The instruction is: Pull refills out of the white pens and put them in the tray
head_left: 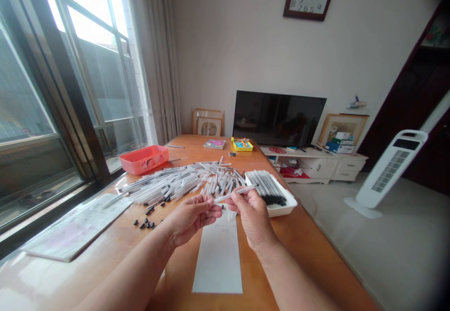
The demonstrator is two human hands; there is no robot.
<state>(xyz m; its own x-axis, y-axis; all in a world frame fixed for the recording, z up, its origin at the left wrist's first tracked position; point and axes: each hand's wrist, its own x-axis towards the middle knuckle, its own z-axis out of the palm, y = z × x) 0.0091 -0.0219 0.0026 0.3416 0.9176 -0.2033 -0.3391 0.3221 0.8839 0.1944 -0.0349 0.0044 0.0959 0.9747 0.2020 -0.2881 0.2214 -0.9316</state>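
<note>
In the head view, the person holds one pen (246, 189) in front of the body, above the far end of a white paper strip (220, 254) on the table (298, 254). The left hand (197, 211) is nearly closed, with thumb and first finger pinching the near-left end of the pen, and its other fingers are loosely curled. The right hand (250, 210) is also closed on the pen, between thumb and fingers, and the dark tip goes out past them toward the white tray (291, 204). About the progress, I judge that only a part is done: in the tray a row of pens (263, 184) lies side by side, the black ends toward the person. Much more seems to be left, because a wide heap of loose pens (172, 179) lies behind the hands, and several small black caps (142, 225) are scattered at the left. The red box (160, 156) stands beyond the heap; its inside I cannot tell well.
</note>
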